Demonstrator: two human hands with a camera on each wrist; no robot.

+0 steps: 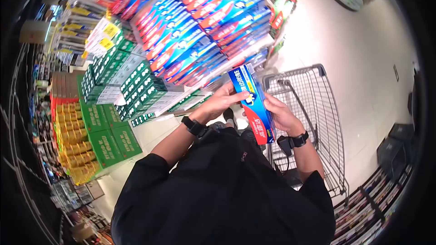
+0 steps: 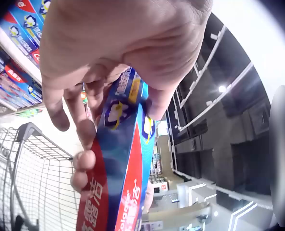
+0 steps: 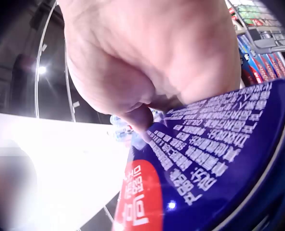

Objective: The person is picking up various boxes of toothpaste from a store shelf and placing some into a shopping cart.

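Looking down from the head view, I see the left grip [image 1: 220,102] and the right grip [image 1: 281,115] both curled round a blue and red toothpaste box [image 1: 252,104]. The box is up in the air, on a slant between them, over the near end of the wire cart [image 1: 295,70] and close to the big shelf stack [image 1: 195,27] of more boxes. I think the box could fall if one side lets go, because it is long and smooth. It might land in the cart, or miss it and hit the floor [image 1: 354,41].

From the left wrist view, the left grip [image 2: 123,43] is clamped on the top end of the box [image 2: 123,163] with thumb and fingers only. That is a thin hold, so the box could slide down toward the cart [image 2: 31,168].

From the right wrist view, the right grip [image 3: 147,62] has its thumb pressed on the side of the box [image 3: 219,159] with the small white words. I cannot see the fingers behind. A hard squeeze could dent the thin card, and a swing of the arm could knock the stack.
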